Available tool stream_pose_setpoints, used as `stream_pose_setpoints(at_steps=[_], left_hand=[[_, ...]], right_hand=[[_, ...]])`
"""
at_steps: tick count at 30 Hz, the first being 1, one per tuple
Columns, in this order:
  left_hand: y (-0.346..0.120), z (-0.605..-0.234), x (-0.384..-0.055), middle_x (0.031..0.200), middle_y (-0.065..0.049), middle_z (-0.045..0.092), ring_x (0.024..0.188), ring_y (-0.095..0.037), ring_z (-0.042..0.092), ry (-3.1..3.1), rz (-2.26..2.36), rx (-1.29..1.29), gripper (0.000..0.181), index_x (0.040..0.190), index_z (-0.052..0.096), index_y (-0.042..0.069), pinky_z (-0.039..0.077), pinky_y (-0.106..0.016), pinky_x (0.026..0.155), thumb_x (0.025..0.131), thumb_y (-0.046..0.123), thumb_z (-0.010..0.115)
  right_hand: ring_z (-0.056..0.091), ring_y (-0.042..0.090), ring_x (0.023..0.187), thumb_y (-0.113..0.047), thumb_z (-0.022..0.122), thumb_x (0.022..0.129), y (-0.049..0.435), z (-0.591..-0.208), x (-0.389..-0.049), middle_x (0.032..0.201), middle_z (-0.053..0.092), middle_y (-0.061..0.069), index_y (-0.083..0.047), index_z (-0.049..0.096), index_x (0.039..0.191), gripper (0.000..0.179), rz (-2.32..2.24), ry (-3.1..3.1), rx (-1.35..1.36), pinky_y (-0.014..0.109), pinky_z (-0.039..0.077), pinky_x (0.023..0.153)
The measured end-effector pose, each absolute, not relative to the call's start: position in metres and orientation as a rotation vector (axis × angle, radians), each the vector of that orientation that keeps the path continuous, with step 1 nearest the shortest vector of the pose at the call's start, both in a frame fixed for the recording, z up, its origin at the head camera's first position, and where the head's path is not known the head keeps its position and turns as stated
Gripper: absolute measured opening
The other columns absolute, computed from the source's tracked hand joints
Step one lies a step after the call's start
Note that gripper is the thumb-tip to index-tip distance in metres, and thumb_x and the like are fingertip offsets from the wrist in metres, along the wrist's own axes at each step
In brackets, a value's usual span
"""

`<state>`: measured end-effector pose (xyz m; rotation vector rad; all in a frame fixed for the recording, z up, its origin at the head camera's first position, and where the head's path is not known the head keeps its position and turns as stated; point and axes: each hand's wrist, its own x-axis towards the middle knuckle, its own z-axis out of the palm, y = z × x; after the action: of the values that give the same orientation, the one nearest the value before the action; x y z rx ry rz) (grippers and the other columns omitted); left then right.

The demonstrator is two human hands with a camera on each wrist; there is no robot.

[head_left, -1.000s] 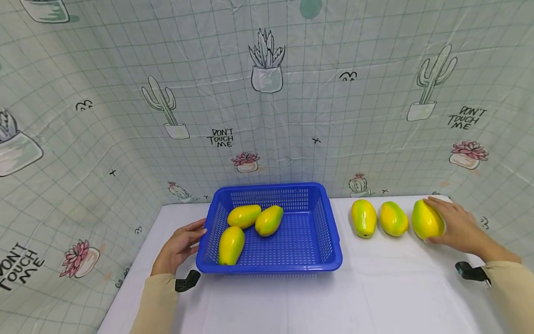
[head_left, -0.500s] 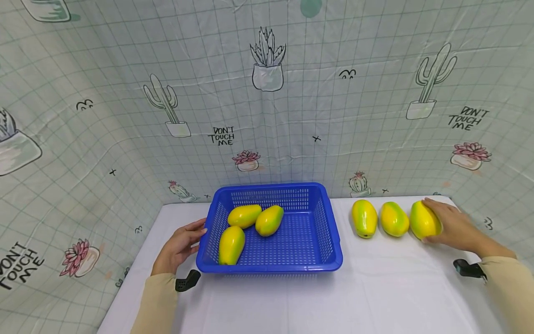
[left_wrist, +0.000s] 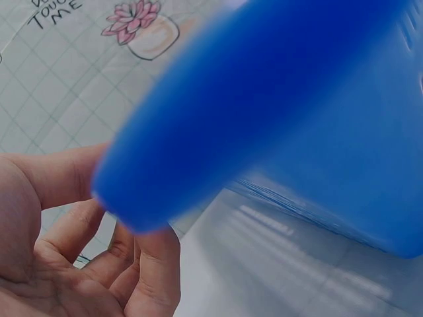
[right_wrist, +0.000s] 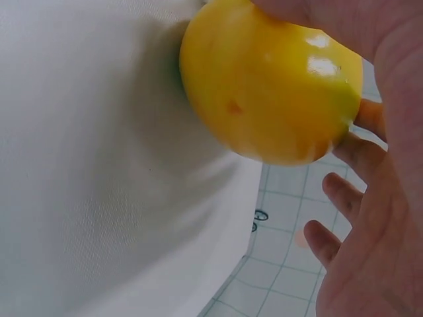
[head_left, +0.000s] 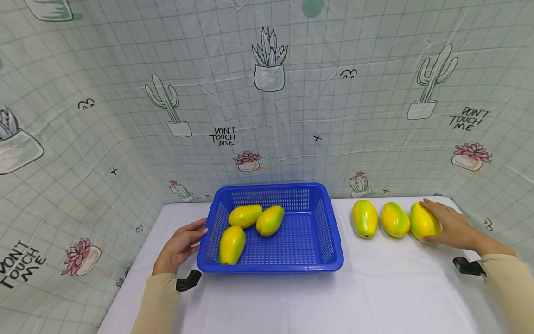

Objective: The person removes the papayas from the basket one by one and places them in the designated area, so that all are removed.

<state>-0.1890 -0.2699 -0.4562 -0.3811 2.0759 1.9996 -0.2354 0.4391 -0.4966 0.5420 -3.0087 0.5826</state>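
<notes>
In the head view, my left hand [head_left: 180,245] rests its fingers against the outer left side of a blue plastic basket [head_left: 275,268]. Up close in the left wrist view, the blurred basket rim [left_wrist: 218,112] covers part of the fingertips. My right hand [head_left: 452,227] holds a yellow-green papaya [head_left: 423,221] at the right of the table, thumb on the near side and fingers on the far side. In the right wrist view this papaya [right_wrist: 264,86] sits close to the white surface, with some fingers spread apart from it.
Two more papayas [head_left: 365,219] [head_left: 395,220] stand in a row left of the held one. Inside the basket, three papayas [head_left: 232,246] lie toward the left. A cloth backdrop [head_left: 300,116] with cactus drawings rises behind the white table [head_left: 375,287].
My right hand has shifted slightly left with its papaya, bringing it up close beside the middle one of the row. The left hand and basket stay in place.
</notes>
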Motion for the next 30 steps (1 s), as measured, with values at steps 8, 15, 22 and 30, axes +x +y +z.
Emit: stream_pose_setpoints(at_steps=[8,15,22,30], left_hand=[[-0.27,-0.454,-0.19,0.134,-0.001,0.067,0.101,-0.012,0.066,2.089,1.976,-0.41,0.057,0.161,0.042,0.003,0.055,-0.026,0.088,0.108,0.011,0.059],[-0.269,-0.453,-0.19,0.137,-0.004,0.066,0.102,-0.012,0.066,2.098,1.96,-0.417,0.056,0.161,0.043,0.003,0.055,-0.027,0.089,0.108,0.01,0.059],[-0.268,-0.452,-0.19,0.145,-0.01,0.062,0.102,-0.012,0.066,2.101,1.951,-0.439,0.056,0.161,0.043,0.004,0.055,-0.027,0.089,0.108,0.01,0.058],[-0.268,-0.451,-0.19,0.147,-0.011,0.061,0.103,-0.013,0.065,2.092,1.96,-0.454,0.056,0.161,0.043,0.004,0.054,-0.028,0.089,0.108,0.01,0.059]], right_hand=[[0.029,0.069,0.135,-0.023,0.092,0.077,0.441,-0.492,-0.233,0.155,0.032,0.044,0.016,0.031,0.154,0.106,0.635,-3.036,0.554,0.088,0.019,0.103],[0.029,0.07,0.135,-0.02,0.092,0.077,0.442,-0.491,-0.23,0.153,0.034,0.045,0.017,0.033,0.152,0.103,0.672,-2.987,0.591,0.086,0.016,0.108],[0.034,0.067,0.132,-0.02,0.094,0.074,0.439,-0.487,-0.229,0.149,0.04,0.044,0.015,0.036,0.152,0.103,0.644,-2.937,0.614,0.084,0.019,0.11],[0.037,0.065,0.13,-0.018,0.095,0.074,0.425,-0.466,-0.232,0.147,0.044,0.041,0.008,0.035,0.155,0.104,0.544,-2.89,0.659,0.086,0.026,0.101]])
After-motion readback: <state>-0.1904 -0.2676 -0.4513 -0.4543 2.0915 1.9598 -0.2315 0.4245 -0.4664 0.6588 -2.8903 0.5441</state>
